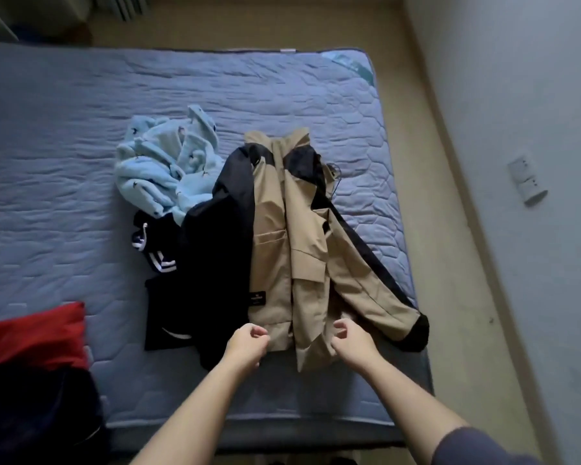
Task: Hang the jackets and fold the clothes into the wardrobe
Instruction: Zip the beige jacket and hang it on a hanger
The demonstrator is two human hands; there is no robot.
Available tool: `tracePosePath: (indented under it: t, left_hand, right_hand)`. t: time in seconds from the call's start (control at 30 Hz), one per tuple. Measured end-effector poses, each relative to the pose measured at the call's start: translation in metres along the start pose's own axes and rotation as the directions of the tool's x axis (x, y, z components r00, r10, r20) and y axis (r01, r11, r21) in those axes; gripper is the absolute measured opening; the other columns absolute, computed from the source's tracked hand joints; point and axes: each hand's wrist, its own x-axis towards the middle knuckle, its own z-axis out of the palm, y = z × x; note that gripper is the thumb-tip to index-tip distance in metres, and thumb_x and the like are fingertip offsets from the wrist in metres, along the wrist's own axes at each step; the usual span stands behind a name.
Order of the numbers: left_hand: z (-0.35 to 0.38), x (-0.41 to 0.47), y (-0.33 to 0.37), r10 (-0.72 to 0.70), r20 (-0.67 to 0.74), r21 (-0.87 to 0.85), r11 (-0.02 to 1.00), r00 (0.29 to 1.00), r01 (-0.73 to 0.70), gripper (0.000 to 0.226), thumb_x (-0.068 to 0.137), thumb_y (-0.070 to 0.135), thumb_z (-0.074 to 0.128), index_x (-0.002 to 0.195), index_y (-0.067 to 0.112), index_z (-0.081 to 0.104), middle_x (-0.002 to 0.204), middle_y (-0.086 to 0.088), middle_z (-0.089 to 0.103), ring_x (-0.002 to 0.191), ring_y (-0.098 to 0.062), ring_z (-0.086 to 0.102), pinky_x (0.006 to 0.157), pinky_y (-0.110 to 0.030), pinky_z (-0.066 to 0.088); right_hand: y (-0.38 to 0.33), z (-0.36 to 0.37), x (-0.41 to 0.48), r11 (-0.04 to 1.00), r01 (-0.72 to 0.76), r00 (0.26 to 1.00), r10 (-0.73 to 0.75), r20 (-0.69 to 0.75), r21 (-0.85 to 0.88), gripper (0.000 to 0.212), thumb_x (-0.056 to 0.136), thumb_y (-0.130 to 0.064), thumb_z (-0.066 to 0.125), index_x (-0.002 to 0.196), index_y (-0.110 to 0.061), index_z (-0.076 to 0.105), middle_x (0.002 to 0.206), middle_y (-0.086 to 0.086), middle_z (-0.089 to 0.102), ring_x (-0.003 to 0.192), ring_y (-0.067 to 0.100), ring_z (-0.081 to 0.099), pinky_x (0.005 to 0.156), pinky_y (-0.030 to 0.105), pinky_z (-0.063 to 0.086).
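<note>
Your left hand point(247, 344) and right hand point(353, 342) hover side by side over the near hem of the tan jacket point(275, 246). Both have their fingers loosely curled, and nothing shows between the fingers of either one. Whether the fingertips brush the fabric cannot be told from this angle.

You have the jacket lying flat on the mattress point(64, 146), collar away from you and hem towards you, with its front panels folded over the middle. Black panels run across its shoulders. One sleeve slants out to your right, and its black cuff point(416, 330) reaches the mattress's right edge.

Tucked against the jacket's left side is a black garment point(215, 263), partly overlapped by the tan cloth. Just left of that sits a dark piece with white stripes point(155, 260) and a white drawstring. Behind these a light blue printed garment point(161, 169) lies crumpled in a heap, touching the black one.

Well apart, at the near left corner of the quilted blue mattress, a red cloth point(37, 333) rests above a dark cloth point(31, 414).

Beyond the bed's right side you see beige floor point(450, 229) and a pale wall carrying a white socket plate point(527, 179). A dark blue sleeve point(477, 444) covers your right upper arm.
</note>
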Motion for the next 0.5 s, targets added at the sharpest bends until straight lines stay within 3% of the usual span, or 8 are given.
tracePosePath:
  t: [0.1, 0.2, 0.27, 0.33, 0.4, 0.5]
  left_hand:
    - [0.037, 0.037, -0.042, -0.085, 0.006, -0.054, 0.995, 0.996, 0.085, 0.007, 0.088, 0.014, 0.055, 0.092, 0.017, 0.059, 0.084, -0.002, 0.062, 0.078, -0.019, 0.060, 0.058, -0.026, 0.045]
    - [0.066, 0.073, -0.074, -0.185, -0.010, -0.091, 0.979, 0.983, 0.183, 0.021, 0.089, 0.020, 0.059, 0.108, 0.011, 0.060, 0.099, -0.007, 0.064, 0.095, -0.023, 0.062, 0.067, -0.031, 0.050]
    - [0.082, 0.094, -0.088, -0.283, -0.014, -0.179, 0.944, 0.959, 0.276, 0.043, 0.087, 0.031, 0.065, 0.122, 0.009, 0.053, 0.118, -0.008, 0.058, 0.111, -0.026, 0.057, 0.072, -0.034, 0.052]
    - [0.094, 0.108, -0.095, -0.367, 0.013, -0.360, 0.866, 0.930, 0.347, 0.059, 0.082, 0.038, 0.070, 0.127, 0.006, 0.049, 0.123, -0.007, 0.054, 0.116, -0.027, 0.053, 0.070, -0.035, 0.052]
    - [0.103, 0.121, -0.096, -0.373, 0.018, -0.542, 0.776, 0.927, 0.323, 0.056, 0.081, 0.035, 0.072, 0.123, 0.004, 0.051, 0.124, -0.011, 0.056, 0.112, -0.028, 0.055, 0.067, -0.035, 0.053]
    - [0.113, 0.125, -0.089, -0.301, -0.031, -0.801, 0.578, 0.953, 0.156, 0.032, 0.094, 0.018, 0.058, 0.122, 0.003, 0.053, 0.125, -0.016, 0.058, 0.113, -0.033, 0.056, 0.094, -0.046, 0.048]
  right_hand:
    - [0.031, 0.031, 0.035, 0.999, 0.012, 0.999, -0.011, 0.041, -0.040, 0.068, 0.081, -0.032, 0.065, 0.141, -0.017, 0.036, 0.141, 0.008, 0.046, 0.129, 0.024, 0.044, 0.101, 0.032, 0.040]
    - [0.045, 0.062, 0.067, 0.996, 0.011, 1.000, -0.009, 0.021, -0.089, 0.093, 0.072, -0.050, 0.071, 0.147, -0.020, 0.024, 0.149, 0.004, 0.036, 0.136, 0.025, 0.035, 0.108, 0.043, 0.035]
    - [0.052, 0.083, 0.086, 0.984, -0.017, 1.000, 0.014, -0.017, -0.176, 0.087, 0.071, -0.050, 0.071, 0.142, -0.019, 0.031, 0.145, 0.004, 0.039, 0.134, 0.026, 0.037, 0.105, 0.043, 0.036]
    - [0.058, 0.098, 0.102, 0.986, 0.023, 0.998, -0.032, -0.051, -0.166, 0.059, 0.078, -0.036, 0.067, 0.130, -0.015, 0.048, 0.133, 0.007, 0.052, 0.124, 0.029, 0.048, 0.098, 0.038, 0.042]
    - [0.064, 0.103, 0.114, 0.991, 0.066, 0.995, -0.057, -0.082, 0.120, 0.033, 0.085, -0.015, 0.057, 0.117, -0.010, 0.060, 0.118, 0.013, 0.064, 0.111, 0.031, 0.057, 0.086, 0.032, 0.046]
    - [0.076, 0.089, 0.117, 0.847, -0.060, 0.987, 0.131, -0.098, 0.528, 0.028, 0.089, -0.006, 0.044, 0.110, -0.008, 0.063, 0.106, 0.016, 0.067, 0.099, 0.030, 0.061, 0.084, 0.036, 0.049]
